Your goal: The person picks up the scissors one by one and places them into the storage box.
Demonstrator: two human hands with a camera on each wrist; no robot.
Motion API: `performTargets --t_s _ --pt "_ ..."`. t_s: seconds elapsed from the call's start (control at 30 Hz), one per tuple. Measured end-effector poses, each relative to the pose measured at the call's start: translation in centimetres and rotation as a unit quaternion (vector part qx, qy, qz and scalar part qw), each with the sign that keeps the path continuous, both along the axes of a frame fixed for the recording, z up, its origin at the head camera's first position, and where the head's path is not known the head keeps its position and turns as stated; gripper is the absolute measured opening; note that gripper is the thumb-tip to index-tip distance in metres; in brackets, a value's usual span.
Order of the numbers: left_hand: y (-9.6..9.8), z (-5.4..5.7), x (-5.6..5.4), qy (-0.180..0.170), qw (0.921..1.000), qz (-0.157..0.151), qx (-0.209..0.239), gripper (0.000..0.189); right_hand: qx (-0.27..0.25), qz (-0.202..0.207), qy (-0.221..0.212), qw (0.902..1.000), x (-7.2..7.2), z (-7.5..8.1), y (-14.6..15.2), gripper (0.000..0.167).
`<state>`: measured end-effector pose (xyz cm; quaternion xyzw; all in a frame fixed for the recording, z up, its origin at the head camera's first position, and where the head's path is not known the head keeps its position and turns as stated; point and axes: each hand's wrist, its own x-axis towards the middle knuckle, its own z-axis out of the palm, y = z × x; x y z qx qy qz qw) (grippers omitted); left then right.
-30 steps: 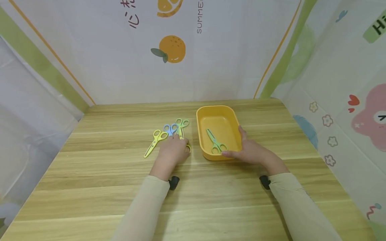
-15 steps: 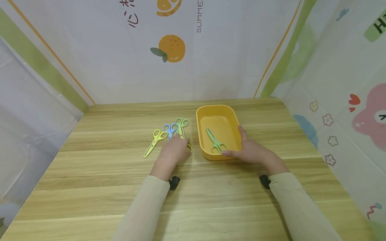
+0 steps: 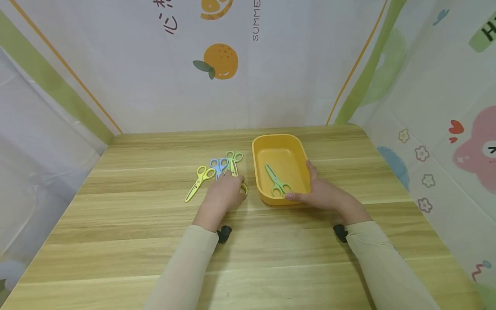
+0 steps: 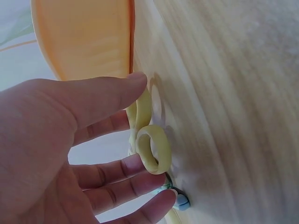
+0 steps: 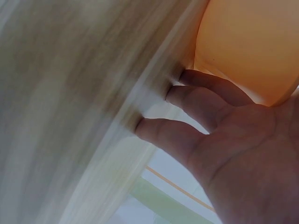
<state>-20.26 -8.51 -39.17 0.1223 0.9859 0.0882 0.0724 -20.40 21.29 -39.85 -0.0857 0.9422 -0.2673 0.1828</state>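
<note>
My left hand (image 3: pixel 224 191) pinches a pair of yellow scissors (image 4: pixel 156 149) by the handle end, thumb on one side and fingers on the other. The hand hides part of these scissors in the head view. Just beyond it lie blue-handled scissors (image 3: pixel 219 163) and green scissors (image 3: pixel 234 156), close together. Another yellow pair (image 3: pixel 199 183) lies to the left. My right hand (image 3: pixel 323 192) holds the near right corner of a yellow plastic bin (image 3: pixel 265 198), thumb over its front rim. Inside the bin rest green scissors (image 3: pixel 276 180).
The wooden table (image 3: pixel 271 262) runs up to a printed white curtain (image 3: pixel 155 86) at the back. A patterned curtain (image 3: pixel 438 142) hangs along the right side, and a pale one (image 3: pixel 42 129) at the left.
Both hands stay almost where they were. The scissors and the bin keep their places; the head view tilts very slightly.
</note>
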Motion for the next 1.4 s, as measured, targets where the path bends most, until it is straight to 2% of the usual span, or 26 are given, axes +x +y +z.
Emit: performTargets --t_s 0.9,1.2,1.4 --pt "-0.2 0.3 0.0 0.002 0.9999 0.006 0.008 0.026 -0.004 -0.001 -0.001 1.0 -0.1 -0.4 0.1 0.148" --pt "-0.2 0.9 -0.1 -0.007 0.9992 0.017 0.034 0.043 -0.002 -0.003 -0.002 1.0 -0.1 -0.1 -0.1 0.148" --pt "-0.2 1.7 -0.3 -0.008 0.9993 0.019 0.031 0.05 -0.003 -0.001 0.0 1.0 -0.1 0.1 0.0 0.147"
